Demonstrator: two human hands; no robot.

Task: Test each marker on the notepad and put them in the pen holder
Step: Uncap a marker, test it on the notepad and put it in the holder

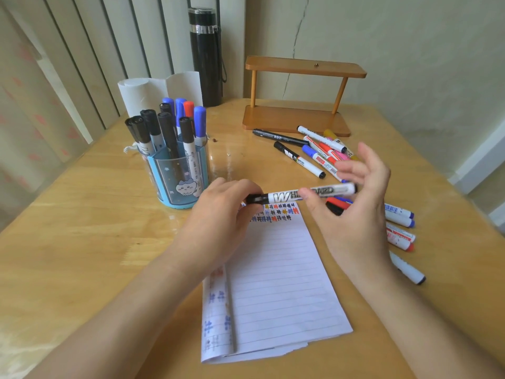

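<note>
A black whiteboard marker (pixel 284 196) lies level in the air above the top of the lined notepad (pixel 278 283). My left hand (pixel 224 212) grips its black cap end. My right hand (pixel 358 203) touches the barrel with the thumb, its fingers spread apart. The notepad's top lines carry several small test marks in black, red, orange and blue. A blue pen holder (pixel 177 179) stands to the left with several black, blue and red markers upright in it. Loose markers (pixel 317 151) lie in a pile beyond my right hand, and more markers (pixel 400 228) lie to its right.
A wooden two-tier stand (pixel 297 116) sits at the back of the wooden table (pixel 82 242). A black flask (pixel 206 56) stands behind it by the curtain, with rolled white paper (pixel 153 88) behind the holder. The table's right edge runs close to the far markers.
</note>
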